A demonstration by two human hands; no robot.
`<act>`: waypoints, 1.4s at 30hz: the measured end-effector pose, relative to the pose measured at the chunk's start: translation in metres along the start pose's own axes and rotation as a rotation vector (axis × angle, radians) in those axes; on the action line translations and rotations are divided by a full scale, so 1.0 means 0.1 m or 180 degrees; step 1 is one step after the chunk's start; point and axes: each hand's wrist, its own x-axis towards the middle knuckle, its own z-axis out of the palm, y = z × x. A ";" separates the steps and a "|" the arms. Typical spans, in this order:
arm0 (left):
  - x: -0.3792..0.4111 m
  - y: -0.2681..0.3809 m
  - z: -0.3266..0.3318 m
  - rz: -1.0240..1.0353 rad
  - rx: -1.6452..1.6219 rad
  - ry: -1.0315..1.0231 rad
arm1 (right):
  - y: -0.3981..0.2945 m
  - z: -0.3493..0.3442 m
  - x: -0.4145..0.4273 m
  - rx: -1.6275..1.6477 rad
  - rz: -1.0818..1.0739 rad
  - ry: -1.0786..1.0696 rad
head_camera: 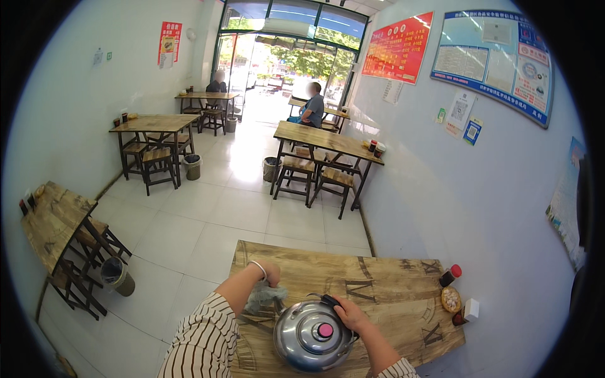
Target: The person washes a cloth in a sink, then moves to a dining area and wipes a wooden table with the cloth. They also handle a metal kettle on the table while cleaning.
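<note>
A stainless steel kettle [302,347] with a pink lid knob stands on the near wooden table [397,302]. My right hand [350,314] is closed around the kettle's black handle [329,299] at its far side. My left hand [272,274], with a silver bangle at the wrist, holds a grey-green cloth [259,296] against the tabletop, just left of the spout. The cloth lies beside the spout and partly hides its tip; the fingers of my left hand are partly hidden from view.
At the table's right end stand a red-capped bottle [446,276], a basket of garlic [451,300] and a white box [471,310] beside the wall. More tables [326,137] with stools stand ahead and left. Bins [124,283] are on the floor. Two people sit near the doorway.
</note>
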 end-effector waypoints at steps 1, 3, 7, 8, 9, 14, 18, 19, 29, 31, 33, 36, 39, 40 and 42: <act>-0.03 0.06 -0.02 0.0040 0.0096 0.0006 | 0.01 -0.01 -0.02 0.0000 0.0036 0.0013; -0.03 0.11 0.00 0.0019 0.0040 0.0189 | 0.01 -0.03 -0.01 0.0053 0.0103 -0.0042; -0.07 0.08 0.13 0.0016 -0.0274 0.0573 | -0.16 -0.09 -0.05 0.0278 0.0360 -0.0188; -0.08 0.09 0.14 0.0074 -0.0278 0.0588 | -0.13 -0.07 -0.07 0.0234 0.0400 -0.0182; -0.07 0.10 0.13 0.0020 -0.0371 0.0688 | -0.11 -0.07 -0.07 0.0171 0.0426 -0.0156; 0.02 0.20 0.08 -0.0023 -0.0032 0.0939 | 0.00 0.09 -0.15 0.0174 0.0311 0.0150; -0.05 0.38 0.02 -0.0126 -0.0073 0.1096 | -0.05 0.14 -0.25 0.0121 0.0302 0.0375; -0.05 0.39 0.01 -0.0158 -0.0121 0.1080 | -0.06 0.17 -0.26 0.0109 0.0350 0.0427; 0.31 0.07 0.51 -0.0037 -0.1548 0.2685 | 0.03 0.29 -0.35 -0.0081 0.0313 0.1094; 0.33 -0.11 0.70 -0.0605 -0.2208 0.3418 | 0.02 0.38 -0.35 -0.0176 0.0305 0.1239; 0.18 -0.34 0.78 -0.0452 -0.5056 0.2905 | 0.00 0.41 -0.35 -0.0073 0.0392 0.1170; -0.33 -0.38 0.85 0.1140 -0.7132 0.1545 | 0.04 0.40 -0.39 0.0074 0.0503 0.1085; -0.76 -0.37 0.93 0.2085 -0.7457 0.1844 | 0.00 0.41 -0.38 0.0051 0.0462 0.1007; -0.89 -0.27 0.89 0.2347 -0.7528 0.1905 | 0.01 0.39 -0.38 0.0076 0.0493 0.1003; -1.17 -0.10 0.83 0.2753 -0.7672 0.1912 | -0.03 0.39 -0.41 0.0046 0.0604 0.1024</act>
